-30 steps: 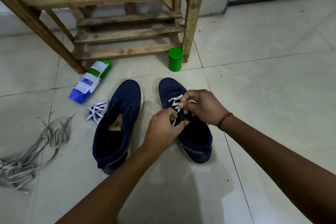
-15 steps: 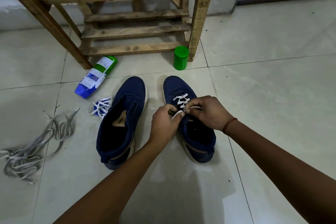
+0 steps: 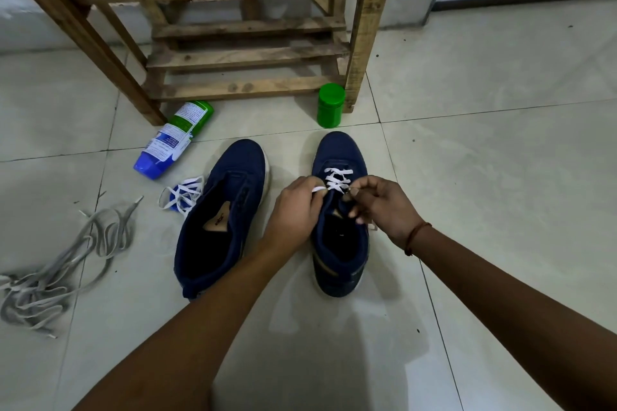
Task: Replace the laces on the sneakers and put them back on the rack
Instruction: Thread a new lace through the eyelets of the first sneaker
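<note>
The rack [image 3: 247, 57], made of bare wooden slats, stands at the far side of the tiled floor [image 3: 500, 177], against the wall. A green jar [image 3: 330, 105] stands upright just beside the rack's right post, between that post and the toe of the right shoe [image 3: 340, 243]. A bottle [image 3: 173, 140], green with a white label and a blue cap, lies on its side near the rack's left leg, cap toward the person. The old laces [image 3: 60, 270], grey, lie in a loose tangle at the far left, well apart from both shoes. A white lace bundle [image 3: 182, 197] lies just beside the left shoe [image 3: 227, 210] on its outer side, with something blue under it. The left shoe has no lace; its mouth gapes and the insole shows.

The two shoes lie side by side on the floor, toes toward the rack. The lace [image 3: 337, 178], white, crosses the front eyelets of the right shoe, and its rear eyelets are bare. Both hands meet over the middle of this shoe, just behind the crossings. The left hand [image 3: 293, 210] comes in from the shoe's left side and hides part of that edge; its thumb and forefinger pinch one end of the lace. The right hand [image 3: 384, 207] sits on the other side, fingers curled, thumb and forefinger tips pinching the other end close to the eyelets, the remaining fingers bent over the shoe's opening. A thread band [image 3: 415, 238] circles the right wrist.
</note>
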